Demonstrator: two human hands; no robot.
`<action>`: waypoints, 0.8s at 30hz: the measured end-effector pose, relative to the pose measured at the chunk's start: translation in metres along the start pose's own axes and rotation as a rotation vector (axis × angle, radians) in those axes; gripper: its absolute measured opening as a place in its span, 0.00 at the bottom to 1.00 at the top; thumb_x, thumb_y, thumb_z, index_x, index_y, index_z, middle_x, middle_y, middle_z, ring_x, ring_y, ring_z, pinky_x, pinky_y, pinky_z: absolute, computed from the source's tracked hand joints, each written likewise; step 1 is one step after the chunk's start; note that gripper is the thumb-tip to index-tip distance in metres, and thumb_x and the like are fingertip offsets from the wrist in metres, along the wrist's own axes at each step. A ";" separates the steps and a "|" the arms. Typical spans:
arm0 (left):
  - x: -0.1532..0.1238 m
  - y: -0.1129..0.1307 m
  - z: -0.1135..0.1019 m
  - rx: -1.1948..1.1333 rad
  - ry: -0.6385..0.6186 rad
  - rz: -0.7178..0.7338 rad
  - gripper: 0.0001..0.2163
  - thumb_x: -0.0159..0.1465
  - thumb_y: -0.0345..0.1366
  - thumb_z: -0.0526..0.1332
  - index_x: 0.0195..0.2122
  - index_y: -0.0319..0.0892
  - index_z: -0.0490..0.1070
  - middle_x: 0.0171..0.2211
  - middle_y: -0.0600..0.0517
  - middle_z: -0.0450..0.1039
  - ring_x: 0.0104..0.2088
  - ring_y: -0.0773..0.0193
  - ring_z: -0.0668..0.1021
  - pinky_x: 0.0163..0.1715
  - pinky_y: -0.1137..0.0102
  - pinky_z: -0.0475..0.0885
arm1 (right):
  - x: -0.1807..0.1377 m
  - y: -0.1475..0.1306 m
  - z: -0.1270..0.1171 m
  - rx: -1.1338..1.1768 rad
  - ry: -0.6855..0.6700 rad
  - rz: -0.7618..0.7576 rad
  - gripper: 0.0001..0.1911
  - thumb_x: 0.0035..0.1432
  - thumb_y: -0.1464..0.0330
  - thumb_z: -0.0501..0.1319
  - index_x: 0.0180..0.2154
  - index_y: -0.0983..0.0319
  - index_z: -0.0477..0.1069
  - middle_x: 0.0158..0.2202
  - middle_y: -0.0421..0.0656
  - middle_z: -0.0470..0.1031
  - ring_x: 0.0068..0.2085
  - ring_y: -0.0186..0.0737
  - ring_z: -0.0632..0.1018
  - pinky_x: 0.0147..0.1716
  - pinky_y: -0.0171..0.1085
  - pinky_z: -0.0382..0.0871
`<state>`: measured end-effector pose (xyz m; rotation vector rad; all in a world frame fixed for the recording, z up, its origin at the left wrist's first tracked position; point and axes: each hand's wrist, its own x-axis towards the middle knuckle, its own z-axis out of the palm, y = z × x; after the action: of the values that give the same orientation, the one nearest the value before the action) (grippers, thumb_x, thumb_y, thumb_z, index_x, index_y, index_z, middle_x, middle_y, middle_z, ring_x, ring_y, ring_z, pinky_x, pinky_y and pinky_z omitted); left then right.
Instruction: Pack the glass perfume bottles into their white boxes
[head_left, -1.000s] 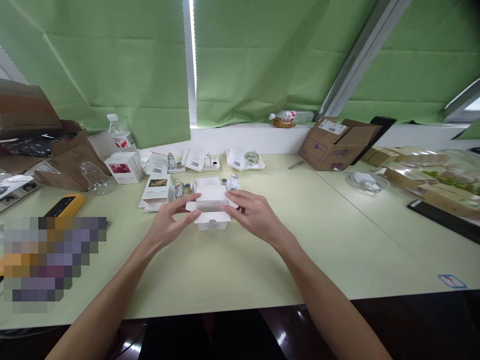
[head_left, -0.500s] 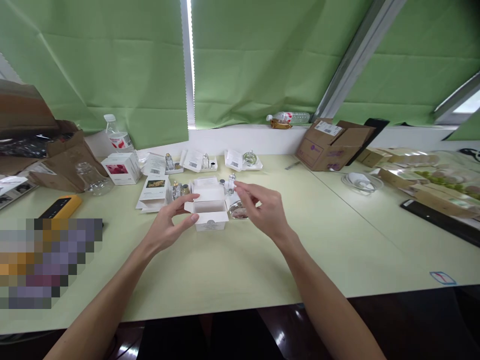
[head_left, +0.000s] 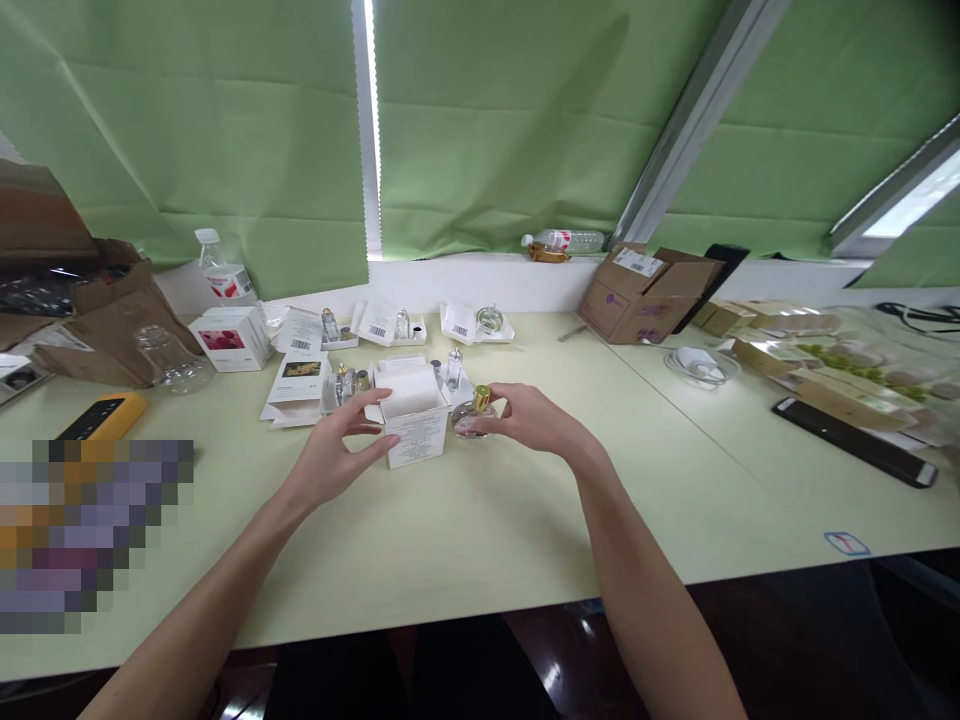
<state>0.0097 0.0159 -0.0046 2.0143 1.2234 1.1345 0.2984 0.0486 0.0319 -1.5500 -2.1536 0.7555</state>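
Note:
A small open white box stands in front of me with printed text on its near side. My left hand grips its left edge, thumb at the near side and fingers further back. Just right of the box, my right hand closes around a clear perfume bottle with a gold cap. The bottle is upright, low at the table, and its right side is partly hidden by my fingers. Behind them, a clear spray top stands on a white tray beside a small silver cap.
White trays with bottle parts and barcode leaflets line the back. To the left are white cartons, a clear jar and a yellow-black device. A cardboard box, coiled cable and black bar lie right.
My right hand has come down from near the spray top and taken hold of the bottle, which now stands upright with its gold cap showing. The white box's near side now shows printed text.

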 end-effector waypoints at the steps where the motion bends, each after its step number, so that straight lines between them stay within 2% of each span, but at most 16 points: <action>1: 0.000 0.000 0.000 0.002 0.003 0.002 0.23 0.61 0.46 0.63 0.57 0.52 0.65 0.58 0.51 0.68 0.41 0.62 0.80 0.48 0.59 0.78 | 0.001 0.000 0.002 0.005 -0.007 0.005 0.19 0.49 0.51 0.65 0.37 0.58 0.77 0.38 0.42 0.78 0.29 0.37 0.73 0.25 0.35 0.63; 6: 0.000 0.004 -0.002 -0.009 -0.012 0.006 0.28 0.61 0.44 0.64 0.61 0.50 0.59 0.51 0.48 0.73 0.42 0.59 0.80 0.47 0.58 0.78 | 0.005 0.002 0.008 0.025 0.009 -0.009 0.14 0.49 0.55 0.66 0.31 0.59 0.75 0.34 0.40 0.78 0.29 0.37 0.74 0.25 0.34 0.62; 9: -0.001 0.005 -0.001 -0.057 -0.008 0.004 0.37 0.61 0.43 0.64 0.67 0.50 0.45 0.46 0.47 0.77 0.42 0.57 0.81 0.45 0.57 0.78 | 0.006 0.005 0.008 0.031 0.011 -0.052 0.13 0.50 0.56 0.65 0.30 0.59 0.75 0.32 0.40 0.78 0.30 0.38 0.75 0.26 0.34 0.63; 12: -0.001 0.004 0.001 -0.083 -0.018 -0.021 0.43 0.60 0.42 0.65 0.69 0.49 0.36 0.46 0.46 0.77 0.41 0.56 0.81 0.43 0.56 0.78 | 0.006 0.006 0.009 0.009 0.023 -0.074 0.14 0.50 0.55 0.65 0.30 0.59 0.75 0.30 0.39 0.77 0.29 0.38 0.74 0.25 0.34 0.63; 14: -0.001 0.002 0.003 -0.084 -0.055 -0.047 0.42 0.60 0.42 0.65 0.68 0.48 0.39 0.47 0.46 0.76 0.42 0.56 0.81 0.44 0.57 0.78 | 0.006 0.006 0.010 -0.026 0.041 -0.080 0.15 0.50 0.54 0.65 0.28 0.60 0.75 0.28 0.39 0.76 0.27 0.37 0.74 0.23 0.33 0.61; 17: 0.000 -0.002 0.006 -0.061 -0.142 -0.061 0.28 0.61 0.42 0.63 0.61 0.46 0.59 0.47 0.47 0.76 0.43 0.56 0.80 0.45 0.58 0.77 | 0.005 0.004 0.010 -0.099 0.109 -0.094 0.18 0.51 0.51 0.64 0.25 0.59 0.73 0.24 0.38 0.73 0.24 0.35 0.71 0.20 0.33 0.58; 19: 0.000 -0.003 0.008 -0.045 -0.197 -0.066 0.19 0.62 0.42 0.62 0.54 0.45 0.67 0.47 0.48 0.76 0.44 0.57 0.79 0.45 0.59 0.77 | 0.004 0.001 0.010 -0.147 0.170 -0.093 0.20 0.52 0.50 0.63 0.24 0.59 0.71 0.22 0.38 0.72 0.22 0.35 0.69 0.19 0.33 0.56; 24: -0.001 -0.002 0.010 -0.008 -0.239 -0.095 0.16 0.62 0.41 0.61 0.51 0.46 0.70 0.46 0.49 0.77 0.41 0.57 0.80 0.43 0.60 0.77 | 0.001 -0.012 0.005 -0.187 0.432 -0.081 0.25 0.53 0.46 0.61 0.23 0.60 0.68 0.19 0.38 0.68 0.21 0.35 0.66 0.19 0.35 0.55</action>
<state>0.0167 0.0154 -0.0115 1.9962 1.1758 0.8255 0.2862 0.0458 0.0354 -1.5340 -1.9855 0.1707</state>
